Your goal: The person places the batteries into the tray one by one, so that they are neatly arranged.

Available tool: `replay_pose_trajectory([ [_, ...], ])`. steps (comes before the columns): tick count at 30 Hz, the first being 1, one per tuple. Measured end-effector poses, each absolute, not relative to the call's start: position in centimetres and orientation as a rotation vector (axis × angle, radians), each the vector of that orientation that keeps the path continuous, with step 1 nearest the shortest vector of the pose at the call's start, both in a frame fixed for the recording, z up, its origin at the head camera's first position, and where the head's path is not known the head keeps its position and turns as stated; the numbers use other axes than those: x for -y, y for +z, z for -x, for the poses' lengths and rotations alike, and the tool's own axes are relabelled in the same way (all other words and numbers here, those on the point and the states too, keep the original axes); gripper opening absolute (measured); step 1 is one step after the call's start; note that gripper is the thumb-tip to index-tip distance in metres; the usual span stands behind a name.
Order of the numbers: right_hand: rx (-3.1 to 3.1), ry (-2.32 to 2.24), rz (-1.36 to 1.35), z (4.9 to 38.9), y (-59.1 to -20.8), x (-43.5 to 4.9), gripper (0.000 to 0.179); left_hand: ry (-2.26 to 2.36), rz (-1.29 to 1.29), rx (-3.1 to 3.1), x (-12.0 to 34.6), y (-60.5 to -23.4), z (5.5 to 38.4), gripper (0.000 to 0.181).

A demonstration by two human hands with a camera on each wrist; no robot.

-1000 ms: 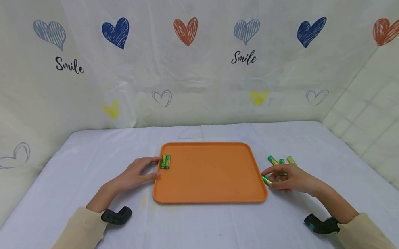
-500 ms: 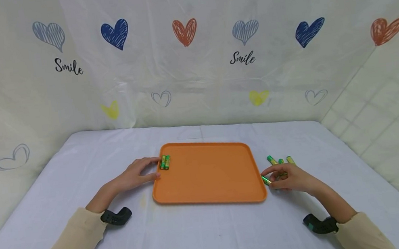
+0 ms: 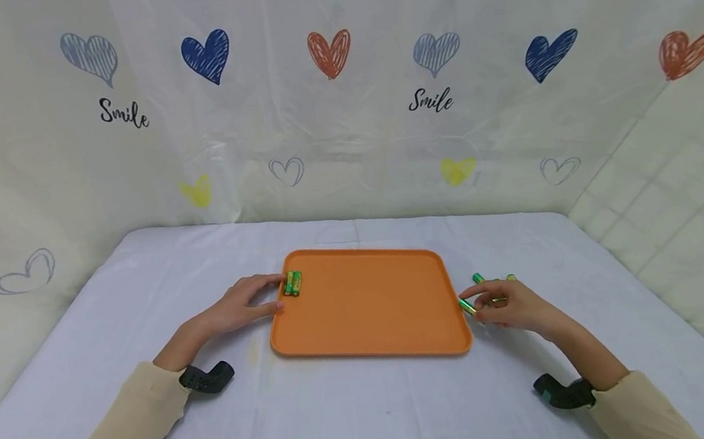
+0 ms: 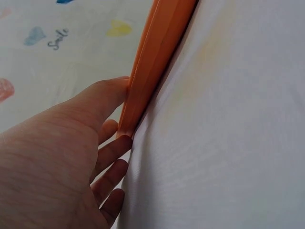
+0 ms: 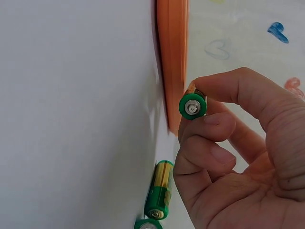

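Observation:
An orange tray [image 3: 368,311] lies on the white-covered table. Two green-and-gold batteries [image 3: 292,284] sit side by side in its far left corner. My left hand [image 3: 233,311] touches the tray's left rim, thumb and fingers fairly straight and spread along it. At the opposite side, my right hand [image 3: 516,306] pinches a battery [image 5: 192,106] between thumb and fingers, close to the tray's right rim. Its flat end faces the right wrist camera. Further loose batteries [image 5: 160,191] lie on the table beyond and below this hand, which partly hides them in the head view.
A white table cloth [image 3: 346,413] spreads around the tray. Behind stands a pale hanging sheet [image 3: 382,137] printed with hearts and "Smile". Dark wrist cameras [image 3: 206,378] are strapped at both cuffs.
The right hand has risen slightly with the pinched battery, now covering more of the loose ones. My left hand stays at the tray's rim.

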State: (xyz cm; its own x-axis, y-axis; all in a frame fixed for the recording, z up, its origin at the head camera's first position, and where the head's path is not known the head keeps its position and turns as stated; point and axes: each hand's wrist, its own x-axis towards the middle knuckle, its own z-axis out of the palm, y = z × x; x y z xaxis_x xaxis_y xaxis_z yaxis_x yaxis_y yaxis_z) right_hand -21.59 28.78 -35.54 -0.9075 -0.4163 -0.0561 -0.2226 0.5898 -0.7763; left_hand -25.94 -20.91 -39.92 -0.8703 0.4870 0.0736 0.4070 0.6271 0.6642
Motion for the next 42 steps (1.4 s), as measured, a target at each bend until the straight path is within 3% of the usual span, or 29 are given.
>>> replay_pose_trajectory([
  [19,-2.539,-1.26,0.456,23.3,-34.9,-24.3,0.039,1.096,-0.74,-2.707,21.6,-40.7,25.8,0.064],
  [42,-2.425,-1.308,0.62,26.2,-34.6,-20.0,0.038,1.041,-0.724,-2.734,21.4,-40.5,26.5,0.065],
])
